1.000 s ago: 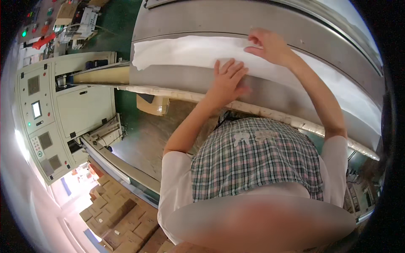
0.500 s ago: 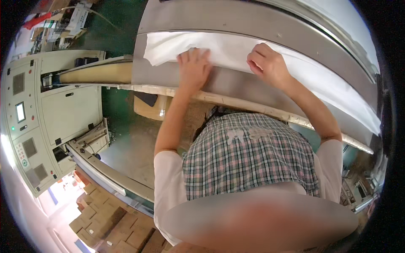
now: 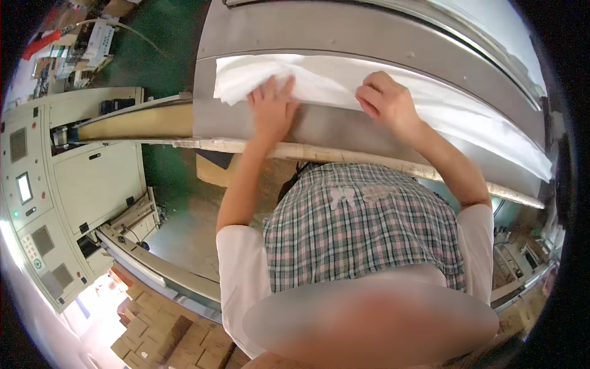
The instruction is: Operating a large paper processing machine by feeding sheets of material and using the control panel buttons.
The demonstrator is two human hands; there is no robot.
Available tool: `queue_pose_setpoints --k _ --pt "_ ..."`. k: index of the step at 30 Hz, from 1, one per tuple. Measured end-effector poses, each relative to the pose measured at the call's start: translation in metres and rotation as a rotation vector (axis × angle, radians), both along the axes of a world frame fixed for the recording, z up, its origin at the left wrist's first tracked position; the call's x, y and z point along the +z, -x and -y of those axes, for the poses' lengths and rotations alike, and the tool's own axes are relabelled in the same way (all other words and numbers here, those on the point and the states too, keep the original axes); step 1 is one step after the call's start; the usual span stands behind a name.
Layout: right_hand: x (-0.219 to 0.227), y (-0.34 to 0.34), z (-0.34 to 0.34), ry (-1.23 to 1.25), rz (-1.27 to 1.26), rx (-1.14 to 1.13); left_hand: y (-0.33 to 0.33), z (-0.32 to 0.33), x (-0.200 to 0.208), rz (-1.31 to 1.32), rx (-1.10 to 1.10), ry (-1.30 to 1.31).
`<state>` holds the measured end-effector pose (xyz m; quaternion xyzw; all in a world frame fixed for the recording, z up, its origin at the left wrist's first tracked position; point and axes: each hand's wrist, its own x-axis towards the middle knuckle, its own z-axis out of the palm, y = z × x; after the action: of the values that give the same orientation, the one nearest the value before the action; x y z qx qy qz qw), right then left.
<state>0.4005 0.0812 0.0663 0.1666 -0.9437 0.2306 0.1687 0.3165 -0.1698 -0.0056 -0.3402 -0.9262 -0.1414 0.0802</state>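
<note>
A long white sheet (image 3: 326, 74), thin and creased, lies along a grey metal work surface (image 3: 344, 126) in front of me. Its left end is rumpled into loose folds. My left hand (image 3: 272, 111) rests there with fingers spread, the tips on the sheet's near part and the palm over bare metal; it is slightly blurred. Farther right, at the sheet's near edge, my right hand (image 3: 391, 109) has its fingers curled and pressed together. Whatever those fingers may pinch cannot be made out.
A tape-wrapped rail (image 3: 295, 149) runs along the surface's near edge, close to my body. Left stands a pale control cabinet (image 3: 92, 178), joined by a yellowish beam (image 3: 141, 122). Cardboard boxes (image 3: 160, 332) are stacked at the lower left. A raised metal ledge (image 3: 369, 31) borders the far side.
The sheet's left end has become more bunched near my left hand. My right hand's fingers have closed tighter, and the view has shifted slightly.
</note>
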Motion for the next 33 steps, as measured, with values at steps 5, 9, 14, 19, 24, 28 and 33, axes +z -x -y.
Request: queue_pose_setpoints --k 5,9,14,19,24,28,33 --pt "-0.038 0.006 0.0 0.034 -0.042 0.032 0.05 0.037 -0.02 -0.151 0.127 0.163" --pt "-0.045 0.013 0.008 0.032 -0.015 0.102 0.099 0.088 -0.029 -0.057 0.374 0.064" --pt "-0.049 0.028 0.022 -0.038 -0.05 0.198 0.128 0.095 0.015 -0.027 0.376 -0.31" --pt "-0.044 0.038 0.034 -0.063 0.015 0.183 0.095 0.015 0.064 0.189 -0.317 -0.333" --pt "-0.043 0.036 0.044 -0.044 0.039 0.248 0.098 -0.008 0.055 0.421 -0.444 0.19" --pt "-0.044 0.032 0.044 -0.056 0.019 0.253 0.113 0.042 0.052 0.374 -0.203 0.437" --pt "-0.056 0.035 0.045 -0.036 -0.014 0.294 0.121 0.065 0.081 0.413 0.111 0.647"
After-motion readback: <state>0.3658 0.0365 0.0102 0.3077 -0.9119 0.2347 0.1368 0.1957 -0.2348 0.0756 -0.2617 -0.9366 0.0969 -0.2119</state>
